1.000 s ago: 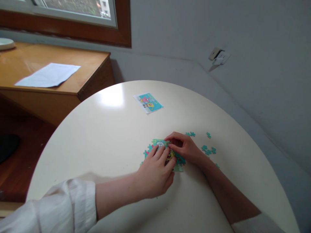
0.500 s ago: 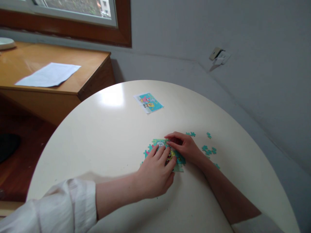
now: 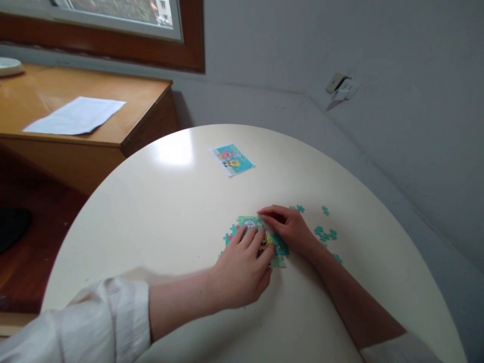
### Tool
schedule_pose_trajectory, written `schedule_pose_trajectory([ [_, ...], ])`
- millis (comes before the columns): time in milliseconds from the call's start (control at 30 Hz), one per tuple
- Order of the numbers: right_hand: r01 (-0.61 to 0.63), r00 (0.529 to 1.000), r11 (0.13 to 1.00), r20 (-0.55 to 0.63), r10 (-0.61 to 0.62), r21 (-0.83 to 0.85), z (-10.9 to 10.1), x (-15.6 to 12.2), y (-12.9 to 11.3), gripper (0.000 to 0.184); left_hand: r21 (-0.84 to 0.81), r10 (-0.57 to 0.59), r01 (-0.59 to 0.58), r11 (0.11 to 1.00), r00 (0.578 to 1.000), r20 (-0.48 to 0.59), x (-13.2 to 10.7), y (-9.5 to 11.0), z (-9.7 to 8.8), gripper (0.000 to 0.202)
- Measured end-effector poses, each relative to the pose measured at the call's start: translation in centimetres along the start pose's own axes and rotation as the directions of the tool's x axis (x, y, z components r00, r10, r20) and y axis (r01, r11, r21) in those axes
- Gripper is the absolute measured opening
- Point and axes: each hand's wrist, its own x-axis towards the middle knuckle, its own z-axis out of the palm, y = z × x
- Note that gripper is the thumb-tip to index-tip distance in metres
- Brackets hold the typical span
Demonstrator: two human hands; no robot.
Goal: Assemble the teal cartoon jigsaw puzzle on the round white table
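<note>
A partly joined jigsaw puzzle (image 3: 245, 224), teal with a yellow cartoon figure, lies on the round cream table (image 3: 170, 212). My left hand (image 3: 242, 269) rests flat on the puzzle's near side, fingers stretched out and pressing it down. My right hand (image 3: 289, 227) sits at the puzzle's far right edge with fingers curled and pinched together over a piece; what is under the fingertips is hidden. Several loose teal puzzle pieces (image 3: 324, 233) lie just right of my right hand.
A small picture card (image 3: 231, 159) showing the cartoon lies further back on the table. A wooden desk (image 3: 83, 136) with a white paper sheet (image 3: 75, 116) stands at the left under a window. A wall socket (image 3: 340, 88) is on the grey wall.
My right hand's fingers have shifted slightly left along the puzzle's top edge. My left hand has stayed in place.
</note>
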Motion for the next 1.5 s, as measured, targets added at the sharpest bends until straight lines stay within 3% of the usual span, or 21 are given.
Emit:
schedule_pose_trajectory([
  [1500, 0.041, 0.999, 0.999, 0.022, -0.040, -0.029, 0.05, -0.02, 0.07, 0.021, 0.000, -0.008, 0.008, 1.000, 1.000, 0.011, 0.00, -0.02, 0.16, 0.040],
])
